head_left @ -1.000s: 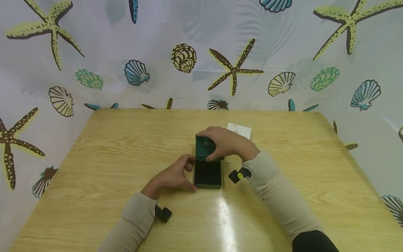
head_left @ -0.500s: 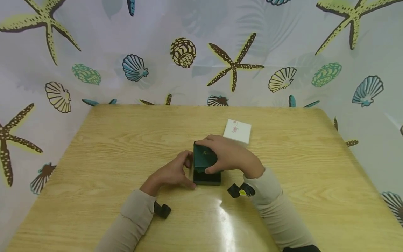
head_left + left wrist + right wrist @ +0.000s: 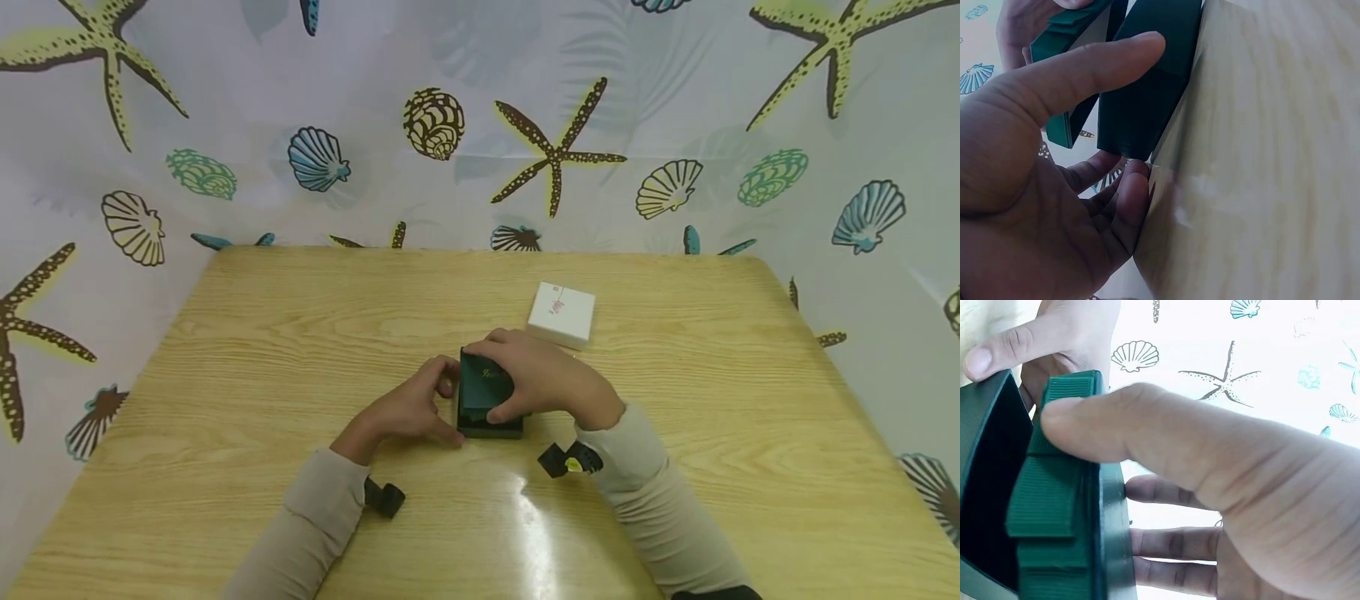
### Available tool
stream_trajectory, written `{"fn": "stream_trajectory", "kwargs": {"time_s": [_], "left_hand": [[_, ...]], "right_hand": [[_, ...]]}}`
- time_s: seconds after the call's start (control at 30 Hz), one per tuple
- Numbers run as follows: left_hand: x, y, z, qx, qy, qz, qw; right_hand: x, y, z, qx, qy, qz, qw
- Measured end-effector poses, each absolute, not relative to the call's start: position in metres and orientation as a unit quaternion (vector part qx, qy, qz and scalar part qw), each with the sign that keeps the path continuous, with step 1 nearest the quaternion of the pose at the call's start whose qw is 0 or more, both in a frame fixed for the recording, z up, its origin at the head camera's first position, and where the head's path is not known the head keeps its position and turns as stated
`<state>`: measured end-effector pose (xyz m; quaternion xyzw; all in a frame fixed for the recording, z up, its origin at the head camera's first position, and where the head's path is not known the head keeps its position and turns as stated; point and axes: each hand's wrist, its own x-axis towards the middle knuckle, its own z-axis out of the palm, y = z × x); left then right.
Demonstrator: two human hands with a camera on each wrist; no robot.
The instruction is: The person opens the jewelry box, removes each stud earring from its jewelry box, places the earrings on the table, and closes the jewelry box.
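A dark green lid (image 3: 482,385) with small gold lettering is tilted close over its box base (image 3: 491,432), covering most of the base's dark inside. My right hand (image 3: 551,375) grips the lid, thumb on the near edge and fingers on the far side. A ribbed green ribbon bow (image 3: 1047,500) runs along that near edge, under the thumb, in the right wrist view. My left hand (image 3: 408,412) holds the base from the left, its thumb at the near corner and fingers at the far end. The left wrist view shows a gap between the lid (image 3: 1060,128) and base (image 3: 1141,106).
A white flat box (image 3: 562,314) with red markings lies on the wooden table (image 3: 315,308) beyond my right hand. Behind the table hangs a cloth (image 3: 450,192) printed with shells and starfish. Small black cameras (image 3: 385,500) sit at both wrists.
My right hand has brought the lid nearer to me and down over the base, hiding more of its inside. The white box shows more fully. My left hand stays at the base.
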<state>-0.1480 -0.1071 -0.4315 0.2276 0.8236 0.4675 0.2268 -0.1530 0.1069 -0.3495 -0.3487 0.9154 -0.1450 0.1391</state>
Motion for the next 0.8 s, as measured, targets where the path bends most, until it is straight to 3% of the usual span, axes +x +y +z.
{"fn": "stream_trajectory", "kwargs": {"time_s": [0.8], "left_hand": [[-0.1490, -0.1073, -0.4327, 0.231, 0.822, 0.471, 0.223]], "right_hand": [[-0.1455, 0.0988, -0.3576, -0.359, 0.908, -0.148, 0.158]]}}
